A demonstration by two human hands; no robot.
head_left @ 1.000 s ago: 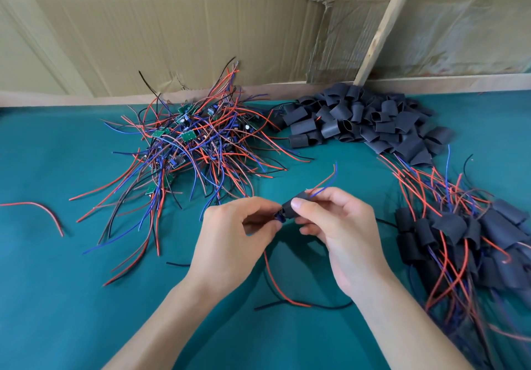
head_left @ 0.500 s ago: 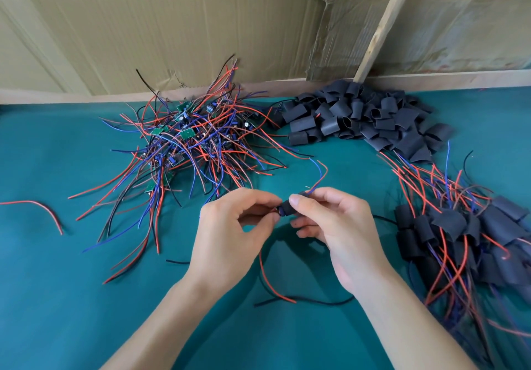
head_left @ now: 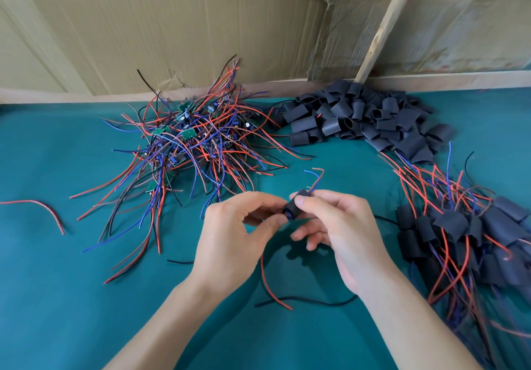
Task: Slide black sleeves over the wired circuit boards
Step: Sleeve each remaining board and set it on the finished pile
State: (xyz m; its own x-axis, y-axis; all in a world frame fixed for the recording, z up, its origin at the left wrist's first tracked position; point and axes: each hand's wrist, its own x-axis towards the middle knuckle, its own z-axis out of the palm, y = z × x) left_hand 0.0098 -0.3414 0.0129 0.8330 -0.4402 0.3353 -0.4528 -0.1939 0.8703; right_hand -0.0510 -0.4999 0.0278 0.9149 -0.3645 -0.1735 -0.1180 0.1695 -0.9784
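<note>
Teal cloth covers your tabletop [head_left: 57,298], with creased cardboard [head_left: 172,24] standing along its far edge. Above the middle of the tabletop, your right hand [head_left: 342,234] has its fingers clamped on a black sleeve [head_left: 296,201], thumb on top, while your left hand [head_left: 235,237] pinches at the sleeve's near mouth, likely feeding the circuit board in; the board itself is mostly hidden inside. Red and blue wires [head_left: 316,180] poke out of the sleeve's far end, and red and black leads [head_left: 270,286] trail down onto the cloth. The three heaps look sorted by stage: bare wired boards [head_left: 186,137] far left, empty sleeves [head_left: 359,116] at the far edge, finished pieces [head_left: 459,234] by the right edge
</note>
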